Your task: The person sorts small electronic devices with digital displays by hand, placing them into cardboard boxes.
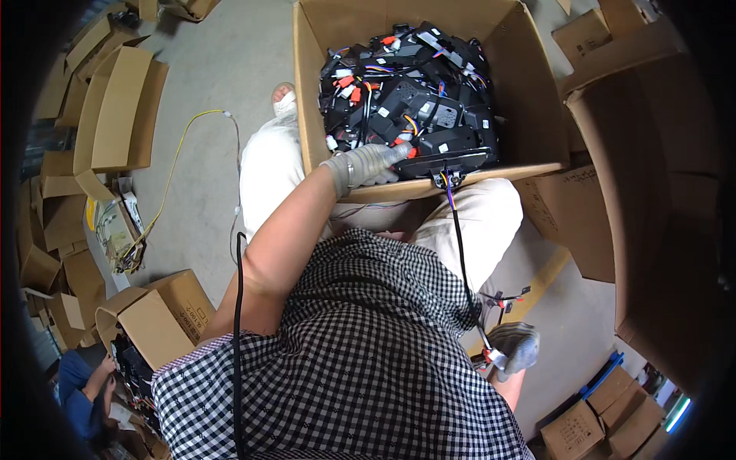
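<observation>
An open cardboard box (426, 192) stands before my knees, heaped with black plastic electronic modules (402, 100) and their coloured wires. My left hand (364, 165), in a pale knit glove, reaches over its near rim. Its fingers close at the left end of a slim black module (452, 159) held at that rim; part of the grip is hidden. A black-sleeved cable (462, 253) runs from this module down to my right hand (515, 349). That gloved hand, low by my right side, is closed on the cable's end, where a white and red connector (496, 358) sticks out.
Another large open carton (606, 199) stands close on the right. Opened cartons (115, 115) pile up at the left. A yellow cable (180, 153) lies on the floor. Another person (84, 387) is at the lower left, beside a carton (157, 326) holding black parts.
</observation>
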Demonstrator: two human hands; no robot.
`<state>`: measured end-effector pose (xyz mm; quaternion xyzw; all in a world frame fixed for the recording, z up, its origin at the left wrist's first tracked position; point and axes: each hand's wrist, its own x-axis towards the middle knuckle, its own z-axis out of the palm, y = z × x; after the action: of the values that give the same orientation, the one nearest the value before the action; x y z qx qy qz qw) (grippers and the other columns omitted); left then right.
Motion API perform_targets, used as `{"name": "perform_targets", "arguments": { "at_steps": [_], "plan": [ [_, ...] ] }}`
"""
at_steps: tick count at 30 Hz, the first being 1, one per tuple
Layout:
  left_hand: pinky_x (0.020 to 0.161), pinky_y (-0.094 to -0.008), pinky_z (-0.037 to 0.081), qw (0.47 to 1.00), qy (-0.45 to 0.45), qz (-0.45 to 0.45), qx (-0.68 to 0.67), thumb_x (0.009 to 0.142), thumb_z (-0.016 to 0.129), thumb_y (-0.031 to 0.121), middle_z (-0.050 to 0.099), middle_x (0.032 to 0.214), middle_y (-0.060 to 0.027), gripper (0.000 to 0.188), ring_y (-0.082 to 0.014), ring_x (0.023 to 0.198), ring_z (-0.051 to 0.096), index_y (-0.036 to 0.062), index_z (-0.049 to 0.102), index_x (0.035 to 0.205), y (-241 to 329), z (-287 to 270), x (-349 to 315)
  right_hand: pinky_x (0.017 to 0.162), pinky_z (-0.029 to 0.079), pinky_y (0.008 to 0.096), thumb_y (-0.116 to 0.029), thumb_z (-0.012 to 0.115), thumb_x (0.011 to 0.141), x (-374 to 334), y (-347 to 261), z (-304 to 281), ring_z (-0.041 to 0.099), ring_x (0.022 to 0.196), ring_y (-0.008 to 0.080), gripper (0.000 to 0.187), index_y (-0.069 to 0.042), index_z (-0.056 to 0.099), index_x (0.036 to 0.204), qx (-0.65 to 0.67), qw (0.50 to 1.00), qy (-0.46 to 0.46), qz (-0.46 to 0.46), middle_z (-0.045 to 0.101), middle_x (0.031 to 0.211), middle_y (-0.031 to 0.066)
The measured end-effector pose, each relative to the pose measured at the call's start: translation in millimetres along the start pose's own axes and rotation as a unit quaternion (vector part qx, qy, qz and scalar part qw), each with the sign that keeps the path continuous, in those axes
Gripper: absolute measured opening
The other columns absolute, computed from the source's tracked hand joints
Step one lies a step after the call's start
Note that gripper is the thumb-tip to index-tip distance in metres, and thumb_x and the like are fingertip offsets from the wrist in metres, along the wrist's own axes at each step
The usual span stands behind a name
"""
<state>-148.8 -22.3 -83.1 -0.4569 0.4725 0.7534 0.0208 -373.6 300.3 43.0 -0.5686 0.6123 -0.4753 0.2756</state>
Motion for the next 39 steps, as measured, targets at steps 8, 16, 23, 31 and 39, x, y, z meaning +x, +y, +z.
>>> {"name": "perform_targets", "arguments": {
  "at_steps": [8,16,23,31,39],
  "plan": [
    [0.083,-0.0293,0.049,0.989,0.066,0.115,-0.063,0.088,0.056,0.046,0.063,0.106,-0.01,0.05,-0.0199,0.093,0.061,0.006,0.057,0.118,23,30,-1,0.042,0.04,0.0319,-0.003,0.053,0.076,-21,63,-11,0.051,0.038,0.0252,0.02,0.002,0.059,0.058,0.515,0.831,-0.169,0.123,0.056,0.048,0.0149],
    [0.09,-0.0308,0.049,0.939,0.034,0.246,-0.24,0.084,0.06,0.0,0.058,0.111,-0.0101,0.029,-0.0198,0.103,0.058,0.0026,0.054,0.112,28,52,-6,0.062,0.053,0.0372,-0.002,0.064,0.064,-47,91,1,0.064,0.059,0.0288,0.02,0.013,0.066,0.077,0.607,0.739,-0.145,0.256,0.066,0.07,0.0209],
    [0.093,-0.0264,0.045,0.932,0.096,0.321,-0.137,0.082,0.056,-0.006,0.056,0.116,-0.0083,0.035,-0.0137,0.103,0.055,0.0031,0.057,0.116,43,79,-34,0.071,0.054,0.036,-0.001,0.063,0.064,-54,109,7,0.067,0.071,0.0282,0.021,0.011,0.067,0.081,0.592,0.759,-0.066,0.261,0.068,0.078,0.0209],
    [0.099,-0.0297,0.041,0.899,0.123,0.414,-0.065,0.082,0.06,0.001,0.055,0.119,-0.0092,0.042,-0.0171,0.11,0.052,0.0037,0.055,0.123,72,109,-52,0.033,0.036,0.027,-0.008,0.067,0.073,-57,120,1,0.047,0.035,0.0171,0.027,0.013,0.064,0.09,0.57,0.773,-0.051,0.273,0.062,0.062,0.0174],
    [0.1,-0.0409,0.044,0.847,-0.03,0.463,-0.259,0.085,0.062,0.008,0.047,0.129,-0.0147,0.061,-0.028,0.114,0.052,0.0007,0.032,0.138,239,191,-7,0.045,0.036,0.023,-0.019,0.066,0.083,-85,164,-15,0.045,0.05,0.0094,0.036,-0.004,0.059,0.115,0.563,0.74,0.238,0.28,0.058,0.076,0.0047]
  ]
}}
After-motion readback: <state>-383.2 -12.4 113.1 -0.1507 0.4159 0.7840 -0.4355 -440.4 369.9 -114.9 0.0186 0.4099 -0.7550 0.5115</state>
